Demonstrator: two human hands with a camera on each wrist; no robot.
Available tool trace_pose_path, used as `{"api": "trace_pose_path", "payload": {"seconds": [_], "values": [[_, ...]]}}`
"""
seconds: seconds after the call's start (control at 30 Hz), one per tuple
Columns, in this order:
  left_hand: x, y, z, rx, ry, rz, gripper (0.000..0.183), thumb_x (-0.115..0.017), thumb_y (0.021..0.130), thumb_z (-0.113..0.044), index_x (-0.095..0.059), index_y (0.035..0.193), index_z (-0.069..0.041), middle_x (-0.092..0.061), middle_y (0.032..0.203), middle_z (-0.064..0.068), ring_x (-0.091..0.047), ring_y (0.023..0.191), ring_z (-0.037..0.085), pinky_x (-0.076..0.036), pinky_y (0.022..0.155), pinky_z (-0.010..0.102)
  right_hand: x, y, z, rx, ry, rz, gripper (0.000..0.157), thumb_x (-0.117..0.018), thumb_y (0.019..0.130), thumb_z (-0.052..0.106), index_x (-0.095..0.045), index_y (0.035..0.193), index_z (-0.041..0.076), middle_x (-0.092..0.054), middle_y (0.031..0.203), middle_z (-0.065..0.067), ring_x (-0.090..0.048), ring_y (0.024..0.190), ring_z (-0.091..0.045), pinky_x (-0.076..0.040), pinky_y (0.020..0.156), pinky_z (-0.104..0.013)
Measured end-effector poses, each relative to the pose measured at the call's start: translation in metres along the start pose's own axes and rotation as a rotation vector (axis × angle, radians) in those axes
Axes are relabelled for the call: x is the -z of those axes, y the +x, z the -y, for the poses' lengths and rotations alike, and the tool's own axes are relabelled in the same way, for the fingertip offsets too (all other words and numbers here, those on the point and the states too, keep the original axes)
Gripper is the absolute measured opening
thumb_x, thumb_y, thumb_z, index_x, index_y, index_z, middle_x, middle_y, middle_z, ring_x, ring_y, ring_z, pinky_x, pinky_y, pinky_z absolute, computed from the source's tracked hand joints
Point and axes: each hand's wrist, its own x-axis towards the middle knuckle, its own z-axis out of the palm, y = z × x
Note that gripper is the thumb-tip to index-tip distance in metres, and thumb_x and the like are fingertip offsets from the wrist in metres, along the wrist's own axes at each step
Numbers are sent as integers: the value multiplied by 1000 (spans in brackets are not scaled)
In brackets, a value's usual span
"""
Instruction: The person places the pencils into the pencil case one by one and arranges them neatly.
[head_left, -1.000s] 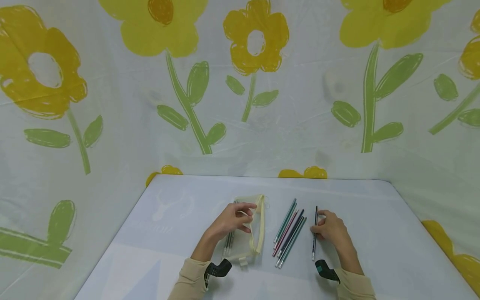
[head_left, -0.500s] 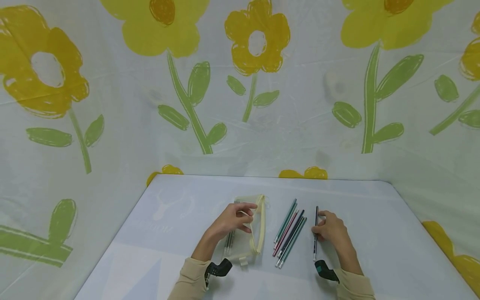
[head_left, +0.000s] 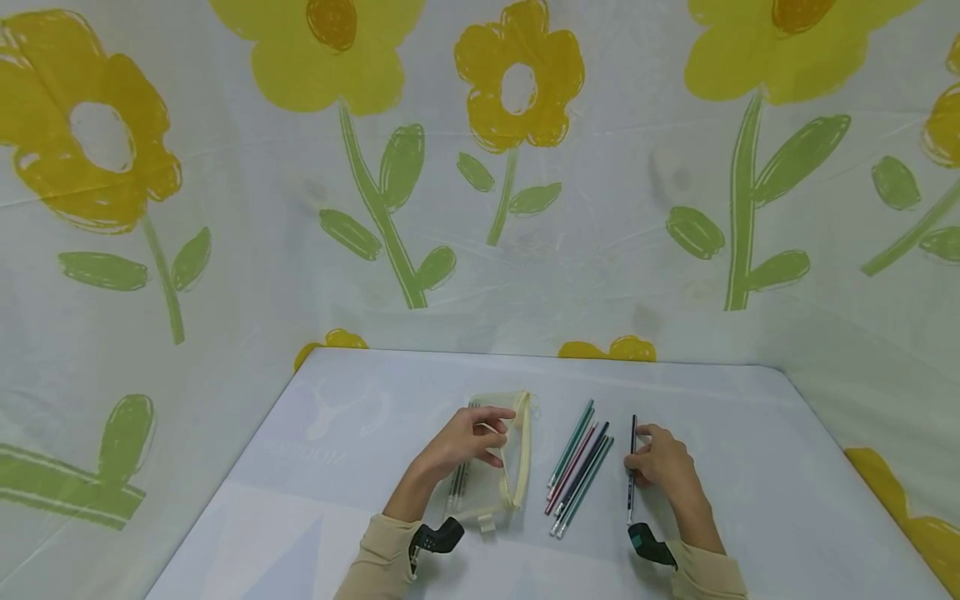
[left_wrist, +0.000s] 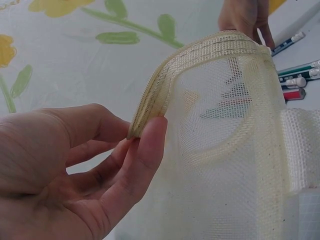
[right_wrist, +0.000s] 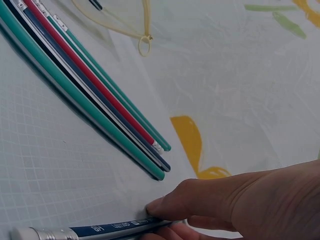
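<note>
My left hand (head_left: 468, 442) pinches the zippered edge of a pale yellow mesh pencil case (left_wrist: 220, 145), holding its mouth up. Several pencils (head_left: 459, 483) lie inside the case on its left side, partly behind the hand. My right hand (head_left: 663, 457) pinches a dark blue pencil (right_wrist: 115, 229) between thumb and fingers; its white eraser end points toward the body. Between the hands lies a loose bunch of pencils (head_left: 577, 475) in green, red and dark blue, seen close up in the right wrist view.
The white table (head_left: 360, 467) carries a faint printed pattern. A cloth with yellow flowers (head_left: 517, 83) hangs around its back and sides. A pale fabric tab (head_left: 487, 523) sticks out at the case's near end, and a small ring (right_wrist: 144, 46) hangs at its zipper.
The right hand has shifted very slightly to the right with the dark blue pencil. The left hand and the case look unmoved, and the head view has tilted a little.
</note>
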Motion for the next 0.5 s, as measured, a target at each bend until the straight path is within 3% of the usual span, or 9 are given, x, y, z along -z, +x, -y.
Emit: {"api": "trace_pose_path", "payload": {"seconds": [0.5], "values": [[1, -1, -1, -5, -9, 6, 45, -61, 93, -6, -54, 137, 1, -57, 108, 15, -61, 83, 17, -66, 70, 38, -1, 0, -2, 10, -11, -10, 63, -67, 84, 8, -41, 139, -10, -69, 86, -15, -64, 59, -14, -50, 58, -30]]}}
